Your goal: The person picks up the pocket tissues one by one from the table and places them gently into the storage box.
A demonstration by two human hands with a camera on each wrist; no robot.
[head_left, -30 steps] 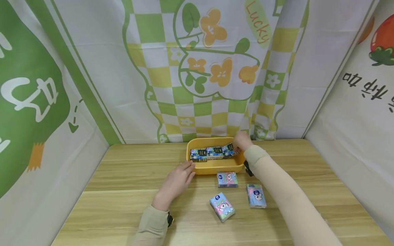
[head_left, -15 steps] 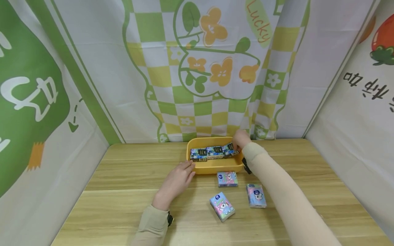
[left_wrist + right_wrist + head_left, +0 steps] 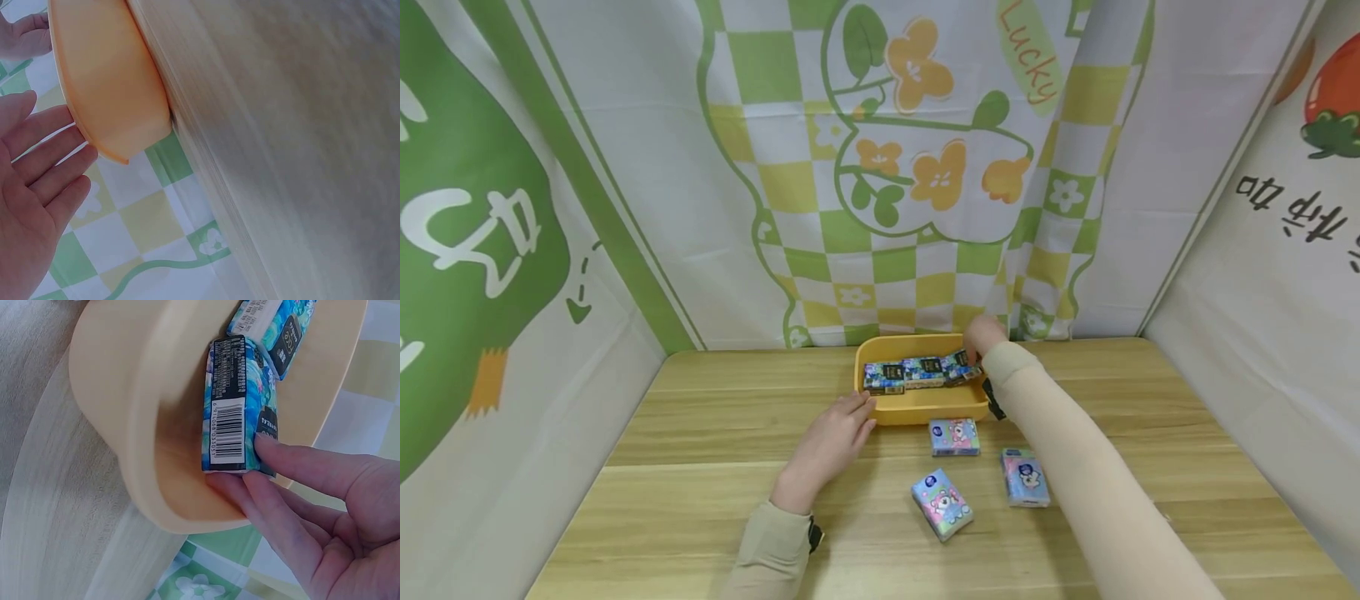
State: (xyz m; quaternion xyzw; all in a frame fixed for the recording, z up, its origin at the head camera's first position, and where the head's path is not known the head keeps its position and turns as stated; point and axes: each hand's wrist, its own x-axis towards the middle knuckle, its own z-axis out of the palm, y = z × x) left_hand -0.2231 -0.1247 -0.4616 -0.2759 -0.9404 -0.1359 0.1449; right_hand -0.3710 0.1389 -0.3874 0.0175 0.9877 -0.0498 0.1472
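A yellow plastic basket (image 3: 925, 414) stands at the back of the table, with a row of three dark blue floral tissue packs inside: a left pack (image 3: 880, 377), a middle pack (image 3: 923, 372) and a right pack (image 3: 957, 365). My right hand (image 3: 983, 337) reaches over the basket's right end and pinches the right tissue pack (image 3: 228, 419). Its thumb lies on top and its fingers are at the pack's end, below the barcode. My left hand (image 3: 835, 437) touches the basket's front left corner with nearly straight fingers (image 3: 62, 165), holding nothing.
Three light blue and pink tissue packs lie in front of the basket: one close to its front wall (image 3: 954, 437), one nearer me (image 3: 942, 504), one beside my right forearm (image 3: 1025, 478). A checked curtain (image 3: 917, 275) hangs right behind the wooden table (image 3: 722, 467).
My right hand and forearm have shifted slightly left, still at the right tissue pack. My left hand and the loose packs have stayed in place.
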